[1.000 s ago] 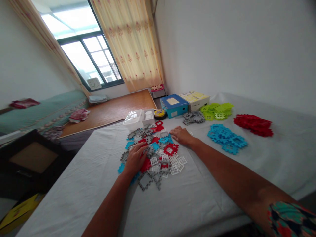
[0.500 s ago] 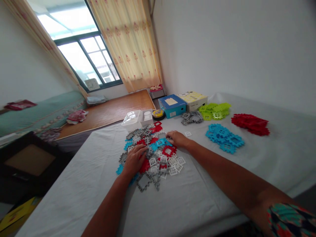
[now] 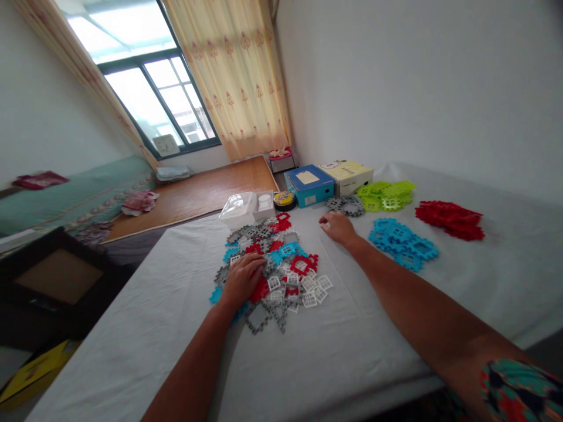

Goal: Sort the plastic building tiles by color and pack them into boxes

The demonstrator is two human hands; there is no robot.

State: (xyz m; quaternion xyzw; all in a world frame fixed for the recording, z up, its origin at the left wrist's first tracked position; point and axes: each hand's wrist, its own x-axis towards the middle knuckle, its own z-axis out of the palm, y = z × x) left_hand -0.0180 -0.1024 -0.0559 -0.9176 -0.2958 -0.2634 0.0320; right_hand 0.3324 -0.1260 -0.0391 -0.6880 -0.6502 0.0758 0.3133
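Observation:
My left hand [image 3: 243, 275] lies flat with fingers stretched over a mixed heap of notched plastic building pieces, touching grey and red ones. In this heap are a blue piece [image 3: 288, 251], a red square frame [image 3: 303, 265] and grey pieces [image 3: 257, 317]. White window-shaped pieces [image 3: 310, 299] lie along its right side. My right hand [image 3: 338, 227] is over the white cloth, right of the heap and just in front of a small grey pile [image 3: 352, 205]. Its fingers are curled towards the thumb; whatever they hold, if anything, is hidden.
Sorted piles of lime green [image 3: 382, 196], blue [image 3: 402, 243] and red pieces [image 3: 449, 220] lie on the right. Behind stand a blue box [image 3: 310, 186], a yellow-white box [image 3: 347, 176], a round tin [image 3: 285, 200] and a clear plastic container [image 3: 237, 208]. A wall rises beyond.
My right hand has moved from the heap's upper right edge rightward and away, towards the grey pile. The lone white window piece there is now out of sight. My left hand stays on the heap.

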